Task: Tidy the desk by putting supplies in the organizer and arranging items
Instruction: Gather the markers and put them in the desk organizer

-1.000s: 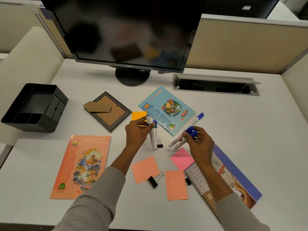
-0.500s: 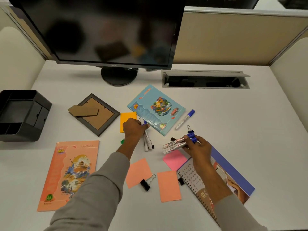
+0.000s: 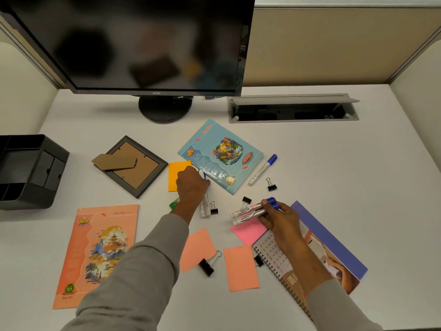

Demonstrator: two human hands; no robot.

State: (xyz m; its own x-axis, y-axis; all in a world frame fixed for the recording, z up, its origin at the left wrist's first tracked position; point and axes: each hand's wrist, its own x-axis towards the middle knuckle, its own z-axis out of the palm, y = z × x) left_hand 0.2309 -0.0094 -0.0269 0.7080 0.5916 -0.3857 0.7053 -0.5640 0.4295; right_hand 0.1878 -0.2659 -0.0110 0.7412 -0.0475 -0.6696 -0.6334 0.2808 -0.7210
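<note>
L hand grips markers by the orange note. R hand pinches 2 blue-cap pens. Organizer sits far left, well apart. Best: hold both lots tight, carry level, drop into one slot w/o knocking clips.

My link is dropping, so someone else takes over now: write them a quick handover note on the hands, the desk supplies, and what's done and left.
Left hand grips white markers; right hand holds two blue-capped markers near the pink sticky note.
Organizer at far left, nothing visible in it. One loose marker beside the blue notebook; binder clips and sticky notes scattered.
Done: markers gathered in hand. Left: supplies into the organizer, then arrange orange notebook, blue notebook, photo frame, calendar.
</note>
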